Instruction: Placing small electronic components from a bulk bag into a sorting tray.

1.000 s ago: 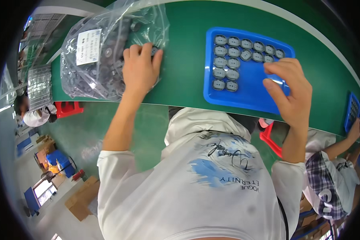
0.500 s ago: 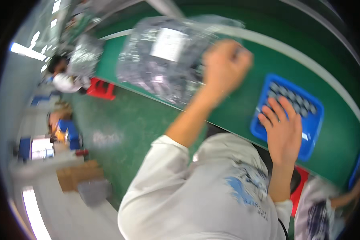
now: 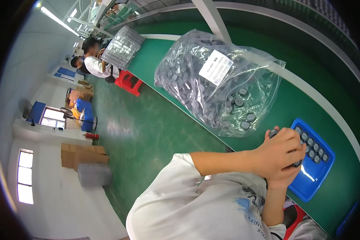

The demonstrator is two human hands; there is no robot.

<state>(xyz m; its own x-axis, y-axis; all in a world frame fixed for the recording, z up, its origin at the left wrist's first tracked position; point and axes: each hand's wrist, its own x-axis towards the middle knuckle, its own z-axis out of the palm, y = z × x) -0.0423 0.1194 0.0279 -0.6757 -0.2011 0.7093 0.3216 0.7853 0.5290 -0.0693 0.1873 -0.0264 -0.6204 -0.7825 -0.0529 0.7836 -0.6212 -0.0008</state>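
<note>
Left hand (image 3: 278, 157) overlaps right hand (image 3: 286, 180) at a blue tray's (image 3: 315, 176) left edge, apparently passing grey knobs (image 3: 273, 133), needing steadiness; finger grips unclear.

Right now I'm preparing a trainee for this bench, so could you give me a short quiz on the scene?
1. Which hand is on top, partly hiding the other in this view: A, the left hand; B, the right hand?
2. Fill in: a white ____ is on the bag.
3. True or false: the tray, right of the bag in the picture, has round grey parts in it.

Key: 1, A. 2, label. 3, true.
</note>
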